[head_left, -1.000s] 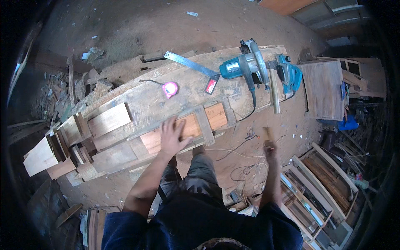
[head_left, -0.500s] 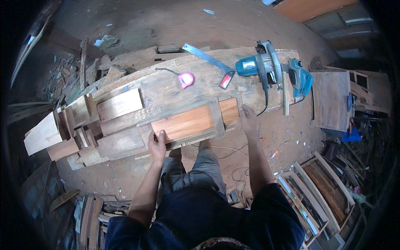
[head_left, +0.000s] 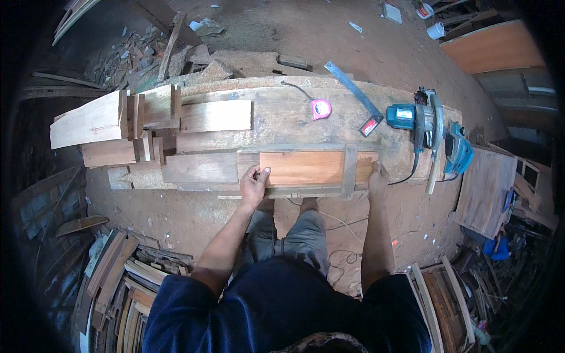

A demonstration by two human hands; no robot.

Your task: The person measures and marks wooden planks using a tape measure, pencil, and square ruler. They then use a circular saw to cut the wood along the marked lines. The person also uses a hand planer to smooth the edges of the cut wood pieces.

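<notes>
My left hand (head_left: 254,185) grips the left end of an orange-brown board (head_left: 300,169), thumb on top and fingers curled at its edge. My right hand (head_left: 376,176) has its fingers closed round the board's right end. A short grey wooden crosspiece (head_left: 348,170) lies over the board near that end. Beyond it, on the long plank bench (head_left: 275,109), lie a pink tape measure (head_left: 321,109), a try square (head_left: 353,88) with a red-labelled handle, a teal circular saw (head_left: 403,116) and a teal planer (head_left: 459,154) beside a light wooden strip (head_left: 434,175).
Wood offcuts (head_left: 88,129) sit stacked at the bench's left end. A wooden box (head_left: 482,194) stands off its right end. Timber piles (head_left: 112,276) and frames (head_left: 441,300) lie behind me on both sides. Cords (head_left: 347,256) run across the dirt floor, and rubble (head_left: 141,56) lies beyond the bench.
My left hand went from spread on the board to gripping its end. My right hand came up from beside the bench, where it held something, to the board's right end. The view has turned.
</notes>
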